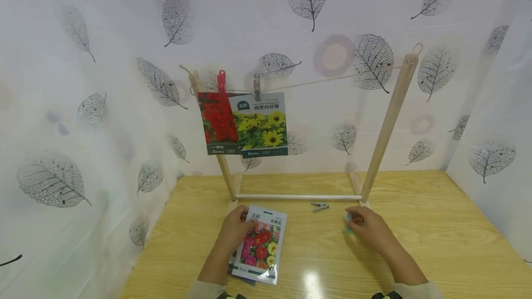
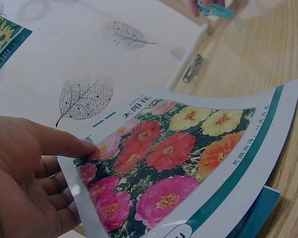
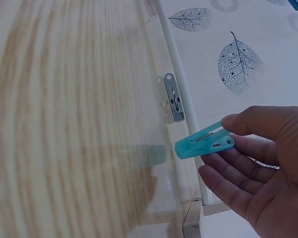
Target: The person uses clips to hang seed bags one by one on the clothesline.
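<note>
My left hand point(image 1: 238, 229) grips the upper left side of a seed packet point(image 1: 261, 248) printed with pink, red and yellow flowers, thumb on its front. Under that packet, the blue-green corner of another packet point(image 2: 258, 213) pokes out. Between thumb and fingers my right hand point(image 3: 268, 158) pinches a turquoise clothespin point(image 3: 203, 143) by its handle end, held over the table. A grey clothespin point(image 1: 320, 206) lies on the wood between the two hands, close to the stand's white crossbar point(image 1: 299, 197).
A wooden stand with a right post point(image 1: 388, 128) carries a string point(image 1: 324, 80). From it hang a red-flower packet point(image 1: 218, 121) under a red clothespin point(image 1: 222, 82) and a sunflower packet point(image 1: 266, 128) under a grey one point(image 1: 256, 86). Leaf-patterned sheeting point(image 1: 124, 128) surrounds the wooden table point(image 1: 436, 234).
</note>
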Available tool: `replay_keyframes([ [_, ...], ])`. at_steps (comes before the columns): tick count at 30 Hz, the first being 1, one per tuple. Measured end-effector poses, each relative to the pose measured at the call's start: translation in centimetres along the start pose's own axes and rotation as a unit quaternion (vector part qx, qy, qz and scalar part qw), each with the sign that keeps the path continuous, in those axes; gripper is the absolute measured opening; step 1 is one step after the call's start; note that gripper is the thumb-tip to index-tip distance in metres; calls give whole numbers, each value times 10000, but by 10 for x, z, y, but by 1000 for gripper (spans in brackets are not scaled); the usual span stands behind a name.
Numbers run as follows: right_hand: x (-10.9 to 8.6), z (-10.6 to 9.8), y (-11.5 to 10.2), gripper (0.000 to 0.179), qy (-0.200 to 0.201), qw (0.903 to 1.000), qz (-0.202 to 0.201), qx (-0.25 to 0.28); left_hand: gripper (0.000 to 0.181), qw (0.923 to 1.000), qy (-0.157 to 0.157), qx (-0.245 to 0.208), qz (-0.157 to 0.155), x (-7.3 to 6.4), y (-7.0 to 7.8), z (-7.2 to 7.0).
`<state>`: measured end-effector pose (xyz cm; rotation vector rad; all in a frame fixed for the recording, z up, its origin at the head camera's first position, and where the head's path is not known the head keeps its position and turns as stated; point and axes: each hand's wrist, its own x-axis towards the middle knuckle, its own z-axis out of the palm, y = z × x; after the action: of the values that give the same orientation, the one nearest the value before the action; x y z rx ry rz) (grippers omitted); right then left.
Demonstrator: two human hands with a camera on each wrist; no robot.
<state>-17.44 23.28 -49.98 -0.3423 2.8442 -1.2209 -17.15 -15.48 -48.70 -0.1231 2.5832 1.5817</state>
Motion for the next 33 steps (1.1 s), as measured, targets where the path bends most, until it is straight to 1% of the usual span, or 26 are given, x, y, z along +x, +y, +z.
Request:
replay_keyframes([
  [7,1,-1,1,43,11,9997,-52,219,28,10000,-1,-17,-70,-1,4,-1],
  [11,1,-2,1,43,3,9996,-73,283,27,10000,-9,-40,-18,0,4,-1],
  [14,1,-2,2,43,27,9995,-131,298,28,9999,-28,-159,39,1,3,0],
  [21,1,2,2,44,210,9974,-524,455,25,9989,-78,-462,85,3,3,-1],
  [25,2,3,1,43,267,9967,-594,492,25,9981,-47,-605,124,1,5,-1],
  [28,2,4,0,42,294,9962,-642,505,25,9977,-18,-672,134,0,6,-1],
  [33,3,5,-1,39,439,9938,-864,547,27,9977,34,-655,158,0,7,-1],
])
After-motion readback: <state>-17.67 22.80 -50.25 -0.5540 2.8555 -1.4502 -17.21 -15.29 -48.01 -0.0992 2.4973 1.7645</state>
